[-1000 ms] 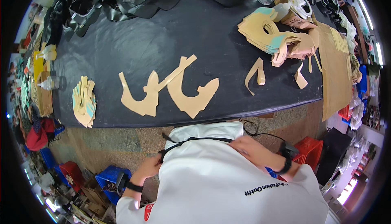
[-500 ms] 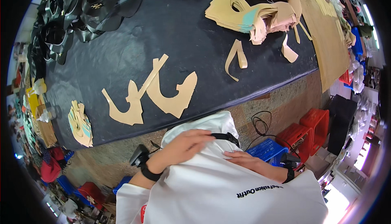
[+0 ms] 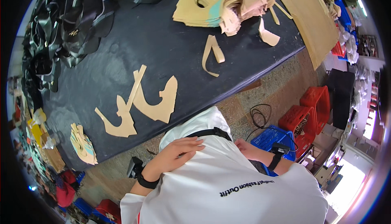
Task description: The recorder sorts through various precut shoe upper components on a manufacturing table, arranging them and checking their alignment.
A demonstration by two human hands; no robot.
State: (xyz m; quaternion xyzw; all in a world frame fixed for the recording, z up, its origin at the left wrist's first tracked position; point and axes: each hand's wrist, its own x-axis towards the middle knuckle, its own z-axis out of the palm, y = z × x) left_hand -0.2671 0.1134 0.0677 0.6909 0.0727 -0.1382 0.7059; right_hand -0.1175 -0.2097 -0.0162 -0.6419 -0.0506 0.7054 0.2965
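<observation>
left hand (image 3: 179, 154): laid flat on the chest of the white t-shirt (image 3: 228, 183), fingers spread and relaxed, gripping nothing. fingertips end just below the black strap (image 3: 209, 133).
right hand (image 3: 246, 148): tucked against the shirt's right side, just under the strap's end. fingers mostly hidden by cloth, so i cannot tell if they pinch the strap or hang loose.
wrists: a black band on each; the left one carries a small dark box (image 3: 133, 168).
strap: runs across the upper chest, flat on the shirt, between the 2 hands.
worktable (image 3: 171, 49): black top, well apart from both hands, beyond the shirt.
nearest cut pieces: 2 tan shaped pieces (image 3: 140, 106), overlapping, near the table's front edge.
further pieces: a thin tan strip (image 3: 212, 54) mid-table; a stack of tan and teal-edged cutouts (image 3: 218, 8) at the far side; black parts heaped far left (image 3: 69, 24).
floor: a black cable (image 3: 258, 116) coiled by the feet, with a blue crate (image 3: 273, 136) and red crates (image 3: 311, 110) to the right.
risk: if the strap is tugged unevenly it could twist or pull the head rig off level. cause: the right hand works unseen under cloth.
risk 2: the loose cable lies close to the person; a step back could snag it.
</observation>
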